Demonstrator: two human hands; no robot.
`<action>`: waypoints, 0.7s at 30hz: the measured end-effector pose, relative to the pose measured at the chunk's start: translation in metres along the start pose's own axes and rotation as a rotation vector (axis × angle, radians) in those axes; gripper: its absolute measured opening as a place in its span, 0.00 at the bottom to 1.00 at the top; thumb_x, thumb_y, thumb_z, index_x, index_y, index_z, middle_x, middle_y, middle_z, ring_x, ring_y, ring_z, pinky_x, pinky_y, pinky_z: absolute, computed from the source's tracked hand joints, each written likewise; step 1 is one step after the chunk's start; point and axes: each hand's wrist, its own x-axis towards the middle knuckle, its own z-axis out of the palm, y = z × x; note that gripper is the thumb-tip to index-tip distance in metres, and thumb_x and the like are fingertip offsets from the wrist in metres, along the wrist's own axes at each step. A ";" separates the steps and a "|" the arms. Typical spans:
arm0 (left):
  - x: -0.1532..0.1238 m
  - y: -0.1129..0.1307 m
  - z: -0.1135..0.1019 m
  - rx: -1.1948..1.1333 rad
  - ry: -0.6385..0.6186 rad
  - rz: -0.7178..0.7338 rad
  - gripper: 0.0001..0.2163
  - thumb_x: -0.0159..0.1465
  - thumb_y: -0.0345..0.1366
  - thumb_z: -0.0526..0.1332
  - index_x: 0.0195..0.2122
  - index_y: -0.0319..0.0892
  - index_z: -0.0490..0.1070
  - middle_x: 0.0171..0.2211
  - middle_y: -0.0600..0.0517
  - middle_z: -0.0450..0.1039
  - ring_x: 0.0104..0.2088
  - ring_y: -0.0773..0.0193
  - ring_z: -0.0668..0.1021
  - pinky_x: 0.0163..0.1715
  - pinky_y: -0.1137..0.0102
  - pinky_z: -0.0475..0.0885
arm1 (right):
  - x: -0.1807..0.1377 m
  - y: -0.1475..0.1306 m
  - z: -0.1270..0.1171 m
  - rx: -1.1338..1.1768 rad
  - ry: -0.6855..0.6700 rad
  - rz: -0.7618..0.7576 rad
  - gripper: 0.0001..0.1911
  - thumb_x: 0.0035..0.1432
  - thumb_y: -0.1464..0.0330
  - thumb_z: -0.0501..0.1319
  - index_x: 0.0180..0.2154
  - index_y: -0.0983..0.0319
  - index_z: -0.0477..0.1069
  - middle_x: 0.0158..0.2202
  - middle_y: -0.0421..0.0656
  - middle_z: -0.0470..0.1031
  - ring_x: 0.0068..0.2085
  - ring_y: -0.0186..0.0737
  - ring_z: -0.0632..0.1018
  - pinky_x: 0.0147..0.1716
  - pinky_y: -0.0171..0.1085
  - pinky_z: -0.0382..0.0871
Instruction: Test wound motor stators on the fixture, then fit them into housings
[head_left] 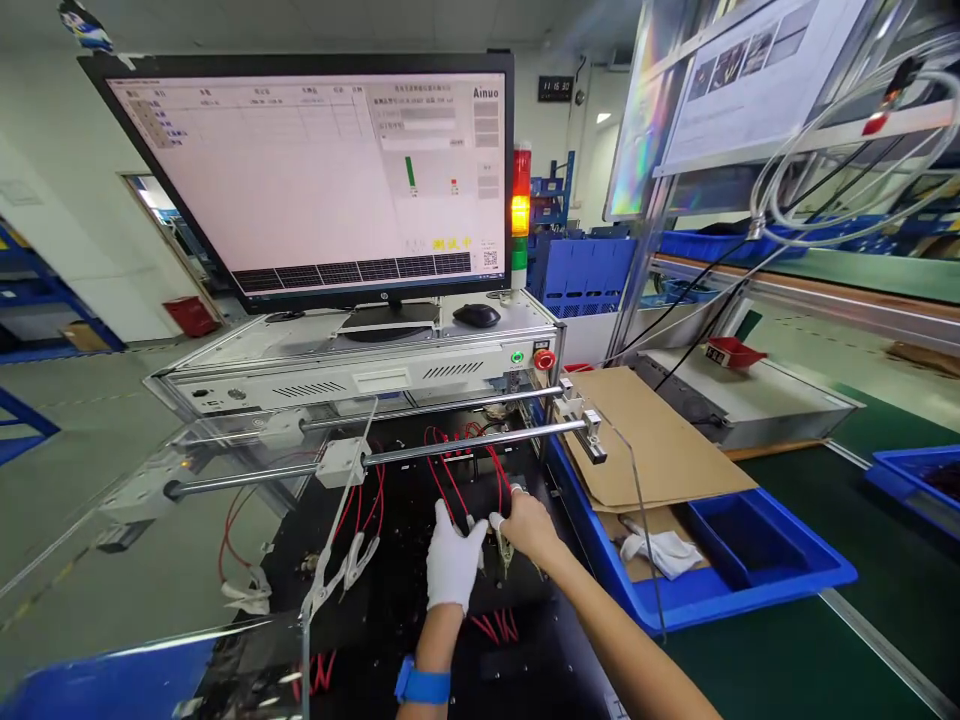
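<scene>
My left hand, in a white glove with a blue wrist band, reaches over the black fixture plate. Its thumb and index finger are spread, close to the ends of red wires; its other fingers are hidden. Beside it, my right hand is bare apart from white covers on its fingertips. Its thumb and index finger close around a metal alligator clip hanging by a red wire, partly hidden by the fingers. More pale clips on red wires lie to the left.
Two metal rails cross above the plate. Behind stands a monitor on a white tester with a red emergency button. At right, a blue tray holds cardboard and a white glove. A clear panel edge stands at left.
</scene>
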 end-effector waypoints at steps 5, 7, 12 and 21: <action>0.026 -0.002 0.012 0.067 -0.012 -0.037 0.28 0.53 0.38 0.60 0.55 0.38 0.57 0.39 0.43 0.75 0.41 0.55 0.76 0.41 0.66 0.68 | 0.000 0.034 -0.015 0.003 -0.051 0.046 0.22 0.48 0.65 0.58 0.45 0.68 0.65 0.39 0.55 0.74 0.41 0.52 0.75 0.37 0.41 0.66; 0.021 -0.002 0.006 0.056 -0.009 -0.036 0.27 0.54 0.37 0.58 0.56 0.39 0.57 0.40 0.44 0.75 0.41 0.58 0.76 0.42 0.68 0.68 | -0.001 0.042 -0.016 -0.051 0.043 0.032 0.27 0.47 0.64 0.59 0.49 0.69 0.63 0.44 0.57 0.71 0.46 0.53 0.72 0.41 0.42 0.64; -0.022 -0.034 -0.013 0.114 -0.026 -0.068 0.30 0.57 0.42 0.55 0.60 0.40 0.48 0.50 0.43 0.68 0.46 0.58 0.74 0.44 0.67 0.68 | 0.006 0.014 -0.001 -0.079 -0.062 -0.094 0.22 0.49 0.59 0.58 0.46 0.62 0.67 0.44 0.52 0.72 0.46 0.50 0.72 0.42 0.41 0.64; -0.111 -0.151 -0.020 0.857 -0.021 0.020 0.24 0.49 0.23 0.55 0.50 0.38 0.67 0.62 0.43 0.49 0.62 0.48 0.49 0.59 0.56 0.45 | -0.096 0.088 -0.032 0.363 -0.267 -0.217 0.16 0.52 0.65 0.50 0.41 0.59 0.69 0.37 0.44 0.75 0.40 0.42 0.75 0.42 0.38 0.67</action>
